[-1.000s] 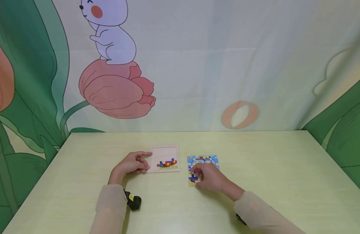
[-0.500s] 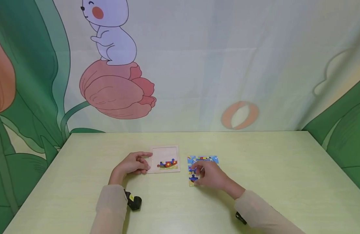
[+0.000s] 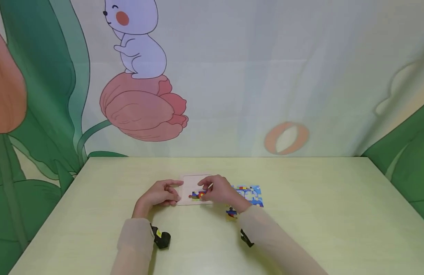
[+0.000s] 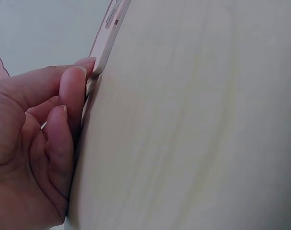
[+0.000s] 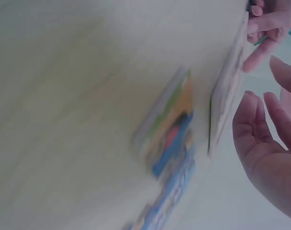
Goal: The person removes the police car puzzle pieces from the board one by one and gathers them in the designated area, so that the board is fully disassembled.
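Note:
A shallow wooden puzzle tray [image 3: 187, 183] lies on the table, with joined pieces [image 3: 198, 195] along its lower edge. My left hand [image 3: 162, 193] rests at the tray's left side, its fingertips on the frame. In the left wrist view, the fingers [image 4: 72, 93] are bent beside the tray's corner. My right hand [image 3: 216, 189] is over the tray's right part, thumb close to the joined pieces and covering some. In the right wrist view, its fingers [image 5: 248, 112] stand apart, with nothing visible between them. Colourful loose puzzle pieces [image 3: 253, 195] lie right of the tray, partly behind the right forearm.
One corner piece [image 3: 231, 212] sits at the lower left of the loose group. The pale wooden table [image 3: 318, 214] reaches back to a printed cloth [image 3: 225, 95]. Small black devices [image 3: 161, 239] are worn at both wrists.
My right hand has moved left from the loose pieces to over the tray, uncovering the upper right loose pieces. My left hand stays at the tray's edge. The head view has shifted slightly.

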Motion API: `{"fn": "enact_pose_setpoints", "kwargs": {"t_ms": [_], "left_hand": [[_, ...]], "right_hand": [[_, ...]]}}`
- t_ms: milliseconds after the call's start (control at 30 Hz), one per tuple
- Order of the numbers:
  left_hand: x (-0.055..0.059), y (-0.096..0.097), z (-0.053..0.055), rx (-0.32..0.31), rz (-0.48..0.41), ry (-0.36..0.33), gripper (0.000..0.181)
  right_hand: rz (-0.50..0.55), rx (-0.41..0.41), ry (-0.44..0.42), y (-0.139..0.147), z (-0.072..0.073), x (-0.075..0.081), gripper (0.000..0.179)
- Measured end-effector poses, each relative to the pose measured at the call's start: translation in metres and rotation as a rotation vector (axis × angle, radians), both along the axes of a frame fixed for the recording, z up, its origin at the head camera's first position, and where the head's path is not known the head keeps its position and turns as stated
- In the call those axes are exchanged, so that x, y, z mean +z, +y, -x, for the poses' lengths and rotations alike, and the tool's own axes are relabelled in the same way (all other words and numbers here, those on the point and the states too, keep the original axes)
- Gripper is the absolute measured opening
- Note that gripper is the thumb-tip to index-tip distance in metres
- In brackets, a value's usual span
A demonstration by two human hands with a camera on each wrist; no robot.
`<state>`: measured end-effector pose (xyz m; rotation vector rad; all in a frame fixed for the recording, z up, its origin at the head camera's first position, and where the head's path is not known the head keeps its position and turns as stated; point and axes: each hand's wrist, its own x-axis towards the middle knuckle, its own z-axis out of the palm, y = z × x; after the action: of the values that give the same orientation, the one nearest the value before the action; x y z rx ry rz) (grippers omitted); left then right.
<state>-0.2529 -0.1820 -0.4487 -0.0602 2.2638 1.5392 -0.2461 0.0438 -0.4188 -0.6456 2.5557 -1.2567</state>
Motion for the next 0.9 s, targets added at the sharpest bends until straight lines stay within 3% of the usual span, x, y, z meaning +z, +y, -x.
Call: {"fn": "enact_pose_setpoints", "kwargs": {"t_ms": [233,467,900], "left_hand": [[0.003,0.002,0.001,-0.025,0.002,0.006,0.051],[0.001,0.0,0.001,-0.015,-0.004,-0.006,0.05],[0.004,0.0,-0.001,-0.037,-0.014,0.011,0.052]], "right_hand": [[-0.133,-0.047,-0.026,-0.016,0.009,-0.004,0.034],[-0.204,-0.033,-0.004,-0.021,0.011,-0.008,0.035],[-0.236,0.007,0.053,-0.025,0.01,-0.007,0.034]]}}
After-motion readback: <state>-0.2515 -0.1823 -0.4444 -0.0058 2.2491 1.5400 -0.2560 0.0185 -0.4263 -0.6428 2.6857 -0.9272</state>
